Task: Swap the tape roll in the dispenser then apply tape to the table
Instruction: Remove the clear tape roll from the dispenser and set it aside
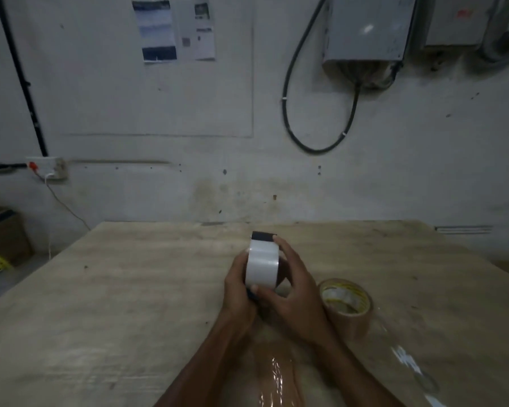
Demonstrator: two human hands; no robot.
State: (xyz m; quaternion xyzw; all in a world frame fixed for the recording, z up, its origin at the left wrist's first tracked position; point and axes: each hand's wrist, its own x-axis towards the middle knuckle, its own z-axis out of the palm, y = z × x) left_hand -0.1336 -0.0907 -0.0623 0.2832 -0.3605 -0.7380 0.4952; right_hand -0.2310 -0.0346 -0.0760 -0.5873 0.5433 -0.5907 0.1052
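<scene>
Left hand: your left hand (238, 284) grips the dispenser (262, 236) from its left side, fingers curled round the frame.
Right hand: your right hand (297, 292) clasps the opposite side, fingers wrapped over the white roll (262, 267), one fingertip up at the black top edge.
Position: dispenser and white roll are held together above the table (124, 289), about mid-width and clear of its surface.
Step in hand: judged to be seating the white roll. Whether it sits fully home cannot be told, because your fingers cover the hub.
Method: hold the frame firm with the left hand and press the roll in square with the right. Find the free end and lead it to the front edge before you lower anything.
Brown roll: the brown roll (347, 304) lies flat on the table just beside your right wrist, apart from the dispenser.
Strips: a glossy strip (276, 380) lies between your forearms, and a clear strip (409, 362) lies further right.
Obstruction: the brown roll and both strips occupy the near right, so direct the new tape away from them.
</scene>
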